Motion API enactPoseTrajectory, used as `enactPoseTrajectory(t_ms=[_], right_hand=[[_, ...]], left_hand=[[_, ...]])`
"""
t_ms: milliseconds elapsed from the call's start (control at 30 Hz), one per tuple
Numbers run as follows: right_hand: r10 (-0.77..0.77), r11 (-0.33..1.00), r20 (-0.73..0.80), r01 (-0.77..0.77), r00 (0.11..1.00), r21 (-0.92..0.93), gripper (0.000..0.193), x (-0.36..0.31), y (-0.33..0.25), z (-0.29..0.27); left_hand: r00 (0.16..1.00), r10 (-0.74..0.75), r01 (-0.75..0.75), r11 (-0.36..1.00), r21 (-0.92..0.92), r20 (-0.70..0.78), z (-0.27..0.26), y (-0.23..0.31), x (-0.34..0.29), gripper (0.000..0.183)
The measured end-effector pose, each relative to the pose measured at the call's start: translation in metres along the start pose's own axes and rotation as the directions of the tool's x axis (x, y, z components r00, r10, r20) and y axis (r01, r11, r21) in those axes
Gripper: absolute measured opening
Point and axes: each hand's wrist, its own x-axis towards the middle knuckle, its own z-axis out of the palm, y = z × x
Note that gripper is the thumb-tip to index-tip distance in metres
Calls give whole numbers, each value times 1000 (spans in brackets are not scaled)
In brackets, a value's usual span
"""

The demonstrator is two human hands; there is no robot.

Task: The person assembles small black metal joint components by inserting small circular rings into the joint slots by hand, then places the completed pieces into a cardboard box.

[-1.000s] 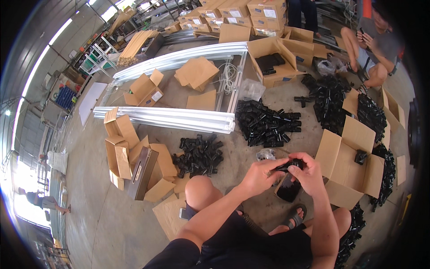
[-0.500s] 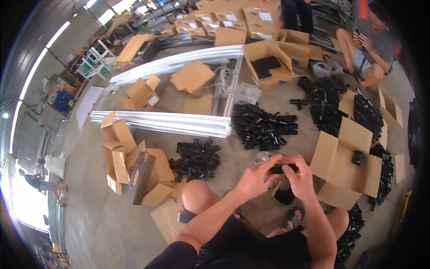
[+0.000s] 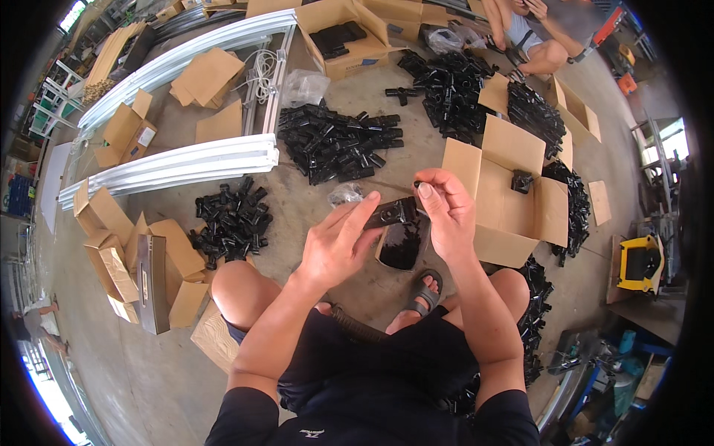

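my feed rn: glossy black fitting (image 3: 392, 215) | plain tan carton (image 3: 513, 141) | silvery-white rails (image 3: 178, 169) | dark grey sandal (image 3: 425, 296) | loud yellow-and-black boxy thing (image 3: 639, 264)

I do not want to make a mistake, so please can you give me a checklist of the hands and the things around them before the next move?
1. Left hand holding the black part: ok, it is gripped.
2. Right hand free: not ok, it pinches a small piece.
3. Exact shape of the small piece: cannot tell, too little shows.
4. Tray near the hands: ok, with black contents showing.
5. Box at right open: ok, one loose part visible inside.
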Motion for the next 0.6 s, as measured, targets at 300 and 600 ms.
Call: enactPoseTrajectory(t_ms=[300, 600], right_hand=[[-229, 816, 159, 278, 960, -507, 17, 0, -10, 10], [-317, 602, 323, 452, 892, -658, 25, 0, 2, 22]], left_hand=[[997, 30, -38, 992, 119, 66, -5, 5, 5, 73], [998, -6, -4, 988, 154, 65, -8, 1, 3, 72]])
